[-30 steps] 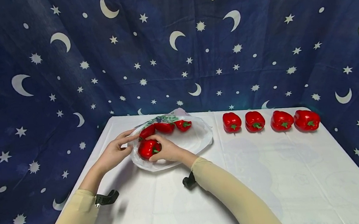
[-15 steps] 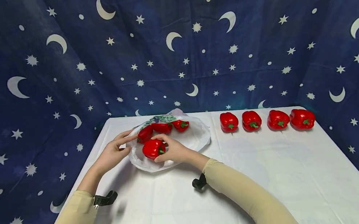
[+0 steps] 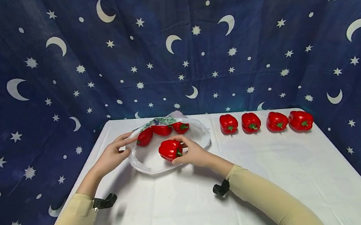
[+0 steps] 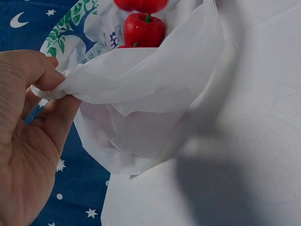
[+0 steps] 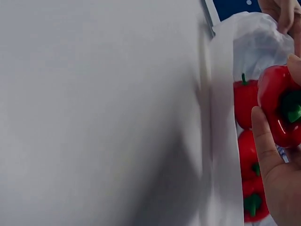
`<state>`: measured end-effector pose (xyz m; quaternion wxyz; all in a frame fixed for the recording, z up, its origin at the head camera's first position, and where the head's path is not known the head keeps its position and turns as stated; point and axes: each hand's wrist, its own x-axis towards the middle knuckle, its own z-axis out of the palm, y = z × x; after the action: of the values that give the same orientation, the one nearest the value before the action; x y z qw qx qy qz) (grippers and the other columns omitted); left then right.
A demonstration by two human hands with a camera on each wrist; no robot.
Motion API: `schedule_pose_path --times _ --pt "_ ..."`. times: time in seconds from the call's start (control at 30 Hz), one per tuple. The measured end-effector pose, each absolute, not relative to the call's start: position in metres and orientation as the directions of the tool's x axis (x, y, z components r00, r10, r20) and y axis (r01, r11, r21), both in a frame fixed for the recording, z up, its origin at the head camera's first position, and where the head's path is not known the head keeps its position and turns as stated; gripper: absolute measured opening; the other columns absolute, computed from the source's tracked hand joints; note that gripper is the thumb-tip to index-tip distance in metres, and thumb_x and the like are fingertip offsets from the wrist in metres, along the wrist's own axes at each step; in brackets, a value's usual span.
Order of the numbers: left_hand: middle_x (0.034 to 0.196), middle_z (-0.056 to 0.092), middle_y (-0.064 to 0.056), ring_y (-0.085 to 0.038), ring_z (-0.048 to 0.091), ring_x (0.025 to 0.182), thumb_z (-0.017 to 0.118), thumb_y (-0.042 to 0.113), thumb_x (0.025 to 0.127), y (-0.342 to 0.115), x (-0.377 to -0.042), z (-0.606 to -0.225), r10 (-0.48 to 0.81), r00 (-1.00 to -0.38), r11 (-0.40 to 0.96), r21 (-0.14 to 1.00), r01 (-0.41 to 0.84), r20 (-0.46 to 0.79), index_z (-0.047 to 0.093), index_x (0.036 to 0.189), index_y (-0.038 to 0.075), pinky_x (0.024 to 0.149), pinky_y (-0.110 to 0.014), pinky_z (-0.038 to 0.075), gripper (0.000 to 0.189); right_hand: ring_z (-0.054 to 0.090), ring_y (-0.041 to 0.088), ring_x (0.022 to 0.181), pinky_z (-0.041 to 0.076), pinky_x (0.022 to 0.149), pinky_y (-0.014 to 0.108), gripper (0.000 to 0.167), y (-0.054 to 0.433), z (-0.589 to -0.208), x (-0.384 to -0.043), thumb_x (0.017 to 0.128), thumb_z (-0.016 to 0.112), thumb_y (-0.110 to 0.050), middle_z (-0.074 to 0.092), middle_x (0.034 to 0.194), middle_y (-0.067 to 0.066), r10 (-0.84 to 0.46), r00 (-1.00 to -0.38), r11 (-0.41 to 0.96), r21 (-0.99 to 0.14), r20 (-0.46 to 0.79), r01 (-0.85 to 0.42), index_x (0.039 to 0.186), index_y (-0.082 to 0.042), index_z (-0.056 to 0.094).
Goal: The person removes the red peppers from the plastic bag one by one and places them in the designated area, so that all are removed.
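A white plastic bag (image 3: 152,163) lies with its mouth spread wide at the left of the table. My left hand (image 3: 110,157) pinches its rim on the left side; the left wrist view shows the plastic between thumb and fingers. My right hand (image 3: 192,152) grips a red bell pepper (image 3: 169,150), thumb and fingers around its sides, over the bag's mouth. Further back inside the bag lie a left red pepper (image 3: 145,136), a middle one (image 3: 161,130) and a right one (image 3: 181,127) with a green stem.
Several red bell peppers (image 3: 251,122) stand in a row at the back right of the white-covered table (image 3: 191,214). A dark blue curtain (image 3: 147,50) with moons and stars hangs behind the table and along its sides.
My right hand has lifted the pepper from beside the left hand and moved it to the right, away from the other peppers in the bag. The left hand keeps its hold on the rim.
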<state>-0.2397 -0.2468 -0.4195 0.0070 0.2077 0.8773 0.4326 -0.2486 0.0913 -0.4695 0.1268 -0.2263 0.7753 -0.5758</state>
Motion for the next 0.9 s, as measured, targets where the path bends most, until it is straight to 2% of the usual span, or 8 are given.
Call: schedule_pose_path --times 0.2,0.53,0.9 --pt "0.16 0.039 -0.004 -0.027 0.035 0.143 0.055 0.001 0.098 -0.247 -0.241 -0.42 0.366 -0.917 0.542 0.764 0.35 0.16 0.062 0.142 0.009 0.077 -0.024 0.043 0.045 0.053 0.026 0.118 0.056 0.085 0.036 0.078 0.117 -0.466 -0.243 0.078 0.091 -0.02 0.054 0.135 0.003 -0.438 -0.898 0.235 -0.958 0.047 -0.165 0.144 -0.033 0.051" --pt "0.16 0.038 -0.005 -0.027 0.04 0.137 0.055 -0.001 0.097 -0.246 -0.242 -0.421 0.372 -0.917 0.529 0.779 0.338 0.146 0.06 0.144 0.008 0.076 -0.024 0.045 0.048 0.052 0.03 0.12 0.055 0.088 0.039 0.081 0.156 -0.463 -0.234 0.077 0.092 -0.023 0.051 0.141 0.001 -0.35 -0.936 0.263 -0.954 0.042 -0.141 0.145 -0.028 0.049" --pt "0.159 0.04 -0.003 -0.024 0.037 0.139 0.056 -0.004 0.094 -0.245 -0.241 -0.421 0.373 -0.912 0.531 0.768 0.359 0.168 0.064 0.141 0.013 0.081 -0.023 0.043 0.05 0.05 0.034 0.122 0.055 0.089 0.045 0.082 0.189 -0.469 -0.226 0.075 0.093 -0.021 0.048 0.142 0.008 -0.227 -0.973 0.266 -0.96 0.029 -0.091 0.144 -0.026 0.049"
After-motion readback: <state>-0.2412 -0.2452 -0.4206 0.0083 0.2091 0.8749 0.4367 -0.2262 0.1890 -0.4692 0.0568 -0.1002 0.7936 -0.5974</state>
